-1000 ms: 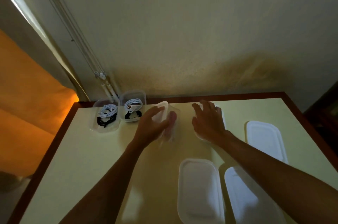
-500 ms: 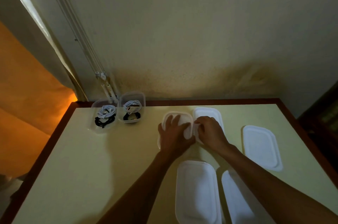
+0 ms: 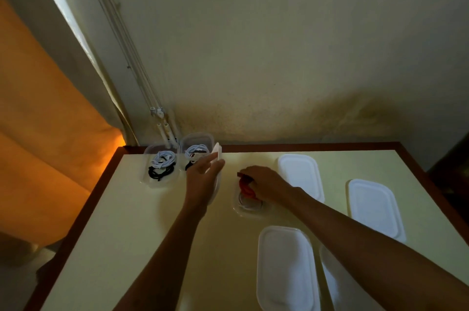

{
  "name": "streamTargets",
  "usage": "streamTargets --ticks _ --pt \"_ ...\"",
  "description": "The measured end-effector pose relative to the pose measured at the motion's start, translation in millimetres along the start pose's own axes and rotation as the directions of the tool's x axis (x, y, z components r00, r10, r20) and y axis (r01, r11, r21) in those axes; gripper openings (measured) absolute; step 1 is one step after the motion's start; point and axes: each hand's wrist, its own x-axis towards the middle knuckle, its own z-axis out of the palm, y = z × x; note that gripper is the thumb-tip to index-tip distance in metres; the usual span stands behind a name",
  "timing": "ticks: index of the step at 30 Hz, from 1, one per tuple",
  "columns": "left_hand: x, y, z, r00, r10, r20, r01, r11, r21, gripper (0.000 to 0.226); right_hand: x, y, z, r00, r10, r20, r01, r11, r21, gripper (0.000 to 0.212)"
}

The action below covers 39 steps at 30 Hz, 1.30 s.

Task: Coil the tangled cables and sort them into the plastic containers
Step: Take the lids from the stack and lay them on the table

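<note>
Left hand (image 3: 203, 178) grips lifted lid (image 3: 217, 158) so right hand (image 3: 264, 183) fingers can pinch red cable (image 3: 245, 187) inside container (image 3: 247, 205)

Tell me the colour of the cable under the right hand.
Red cable, seen in the head view.

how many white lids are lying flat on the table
4: one at the back, one at the right, one at the front, one under the right forearm. A fifth is in the left hand.
</note>
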Motion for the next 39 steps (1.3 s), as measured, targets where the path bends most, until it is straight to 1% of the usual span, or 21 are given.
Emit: streamTargets --ticks 2,5,8,9,10,12,13,14,15,16,17,19,22,23,26,28,31,34,36,37,39 --pt "-3 -3 5 0.999 -0.01 0.032 0.01 1.0 0.003 0.035 -1 0 2 1.0 -0.019 0.01 0.02 0.999 -0.034 0.037" --pt "-6 -12 17 0.994 -0.02 0.108 0.017 0.999 0.027 0.028 -4 -1 3 0.992 -0.123 0.032 0.125 0.987 -0.101 0.034" --pt "-6 -16 29 0.992 -0.027 0.123 0.028 1.0 -0.005 0.021 -6 -6 1 0.992 -0.113 0.061 0.116 0.992 -0.057 0.032" --pt "-6 -17 33 0.994 -0.026 0.11 0.025 1.0 0.008 0.024 -8 -6 -3 0.992 -0.114 0.056 0.114 0.993 -0.009 0.031" --pt "-4 -20 37 0.995 -0.015 0.1 0.01 0.999 0.051 0.033 -12 -5 -8 0.994 -0.104 0.037 0.101 0.993 0.068 0.029" --pt "-2 -26 46 0.991 0.043 0.124 -0.07 0.971 0.226 0.051 -24 5 -17 0.993 -0.071 -0.095 0.085 0.983 0.163 0.029" --pt "0 -27 51 0.983 0.084 0.161 -0.138 0.921 0.365 0.054 -31 15 -20 0.982 -0.038 -0.187 0.067 0.987 0.148 0.03" --pt "2 -29 56 0.969 0.125 0.215 -0.221 0.829 0.514 0.057 -38 26 -22 0.957 -0.004 -0.289 0.038 0.993 0.113 0.031" --pt "3 -29 61 0.946 0.148 0.289 -0.306 0.707 0.638 0.061 -42 39 -21 0.925 0.01 -0.379 0.018 0.997 0.072 0.033" --pt "3 -29 66 0.919 0.148 0.365 -0.378 0.589 0.715 0.064 -48 51 -20 0.902 0.01 -0.431 0.012 0.999 0.049 0.036" --pt "2 -30 72 0.896 0.12 0.426 -0.427 0.492 0.759 0.066 -53 62 -19 0.905 0.022 -0.425 -0.011 1.0 0.028 0.039" --pt "-1 -34 82 0.879 0.041 0.475 -0.457 0.353 0.816 0.074 -63 76 -14 0.937 0.07 -0.342 -0.09 0.995 -0.045 0.044" --pt "-7 -39 93 0.885 -0.005 0.466 -0.451 0.24 0.859 0.091 -67 91 -2 0.954 0.018 -0.299 -0.081 0.977 -0.199 0.048" --pt "-7 -39 95 0.883 -0.01 0.469 -0.457 0.208 0.864 0.09 -67 93 1 0.96 0.026 -0.278 -0.09 0.971 -0.22 0.052" --pt "-6 -37 97 0.87 -0.001 0.494 -0.49 0.115 0.864 0.07 -66 98 7 0.971 0.033 -0.236 -0.099 0.958 -0.27 0.067" --pt "-4 -36 95 0.872 0.018 0.49 -0.489 0.08 0.868 0.07 -66 101 7 0.972 0.009 -0.235 -0.078 0.956 -0.284 0.066" --pt "-6 -41 86 0.88 -0.001 0.474 -0.474 0.054 0.879 0.071 -67 99 6 0.965 0.016 -0.263 -0.089 0.96 -0.267 0.058" --pt "-7 -51 83 0.874 0.017 0.486 -0.486 0.074 0.871 0.076 -64 101 9 0.957 0.006 -0.29 -0.077 0.969 -0.234 0.052" --pt "-2 -56 86 0.861 0.049 0.506 -0.508 0.105 0.855 0.081 -63 100 8 0.951 -0.032 -0.308 -0.049 0.967 -0.251 0.04" --pt "2 -57 87 0.856 0.05 0.515 -0.517 0.125 0.847 0.083 -63 98 5 0.95 -0.031 -0.31 -0.038 0.976 -0.215 0.04" --pt "11 -59 86 0.848 0.047 0.527 -0.528 0.144 0.837 0.088 -67 95 -3 0.938 -0.01 -0.348 -0.024 0.995 -0.095 0.053"
